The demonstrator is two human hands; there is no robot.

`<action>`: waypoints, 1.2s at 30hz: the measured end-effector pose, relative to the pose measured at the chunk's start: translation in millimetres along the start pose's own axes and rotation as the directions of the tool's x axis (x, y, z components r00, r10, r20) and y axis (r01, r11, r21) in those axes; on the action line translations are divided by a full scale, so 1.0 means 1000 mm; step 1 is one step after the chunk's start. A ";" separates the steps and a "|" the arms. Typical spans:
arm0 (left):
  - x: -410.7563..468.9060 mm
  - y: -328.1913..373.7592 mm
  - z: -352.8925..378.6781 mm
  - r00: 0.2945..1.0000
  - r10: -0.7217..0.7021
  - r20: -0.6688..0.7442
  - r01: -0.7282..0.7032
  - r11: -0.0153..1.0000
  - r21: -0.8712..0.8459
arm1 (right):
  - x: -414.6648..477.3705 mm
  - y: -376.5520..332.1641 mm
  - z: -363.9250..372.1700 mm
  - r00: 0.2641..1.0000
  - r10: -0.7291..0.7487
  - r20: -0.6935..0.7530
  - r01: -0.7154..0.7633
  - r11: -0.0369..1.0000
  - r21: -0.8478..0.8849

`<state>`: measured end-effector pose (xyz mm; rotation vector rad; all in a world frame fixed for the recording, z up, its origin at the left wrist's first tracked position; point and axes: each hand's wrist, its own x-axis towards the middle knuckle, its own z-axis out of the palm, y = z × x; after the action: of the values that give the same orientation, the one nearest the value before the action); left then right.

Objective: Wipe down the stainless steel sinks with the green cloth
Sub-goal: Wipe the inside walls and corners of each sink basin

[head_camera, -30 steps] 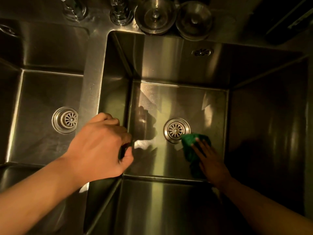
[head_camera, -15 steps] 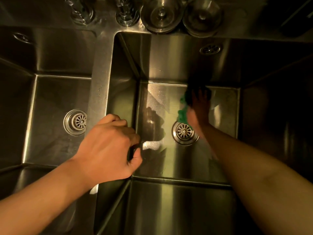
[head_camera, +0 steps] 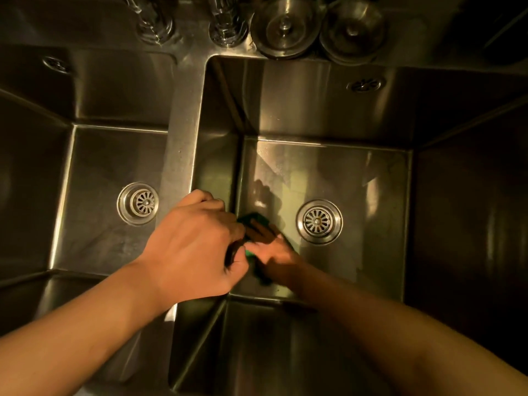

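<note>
Green cloth [head_camera: 252,218]: we see it on the floor of the big sink [head_camera: 328,167], lower centre of the frame, against the wall below the divider and partly hidden under our hands.
Right hand [head_camera: 275,252]: our fingers lie stretched flat over the cloth, pressing it to the steel; slightly blurred.
Left hand [head_camera: 194,244]: our fingers curl over the edge of the divider [head_camera: 183,132], clasping it.
Big drain [head_camera: 319,221]: uncovered, just right of the cloth, apart from it.
Small sink [head_camera: 108,155]: left of the frame, with a small drain [head_camera: 138,203].
Back ledge [head_camera: 85,21]: upper frame, carrying 2 tap bases [head_camera: 155,24] and 2 round strainers [head_camera: 284,25] side by side.
</note>
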<state>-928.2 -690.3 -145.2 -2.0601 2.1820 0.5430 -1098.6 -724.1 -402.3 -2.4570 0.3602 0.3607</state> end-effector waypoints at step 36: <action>-0.001 0.000 0.003 0.999 0.007 -0.044 -0.006 1.000 0.025 | 0.030 0.099 -0.090 0.786 0.552 -0.279 -0.579 0.815 -0.021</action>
<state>-928.6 -688.8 -147.6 -2.0725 2.2088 0.4725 -1089.0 -861.3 -396.8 -2.4552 1.2429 0.3027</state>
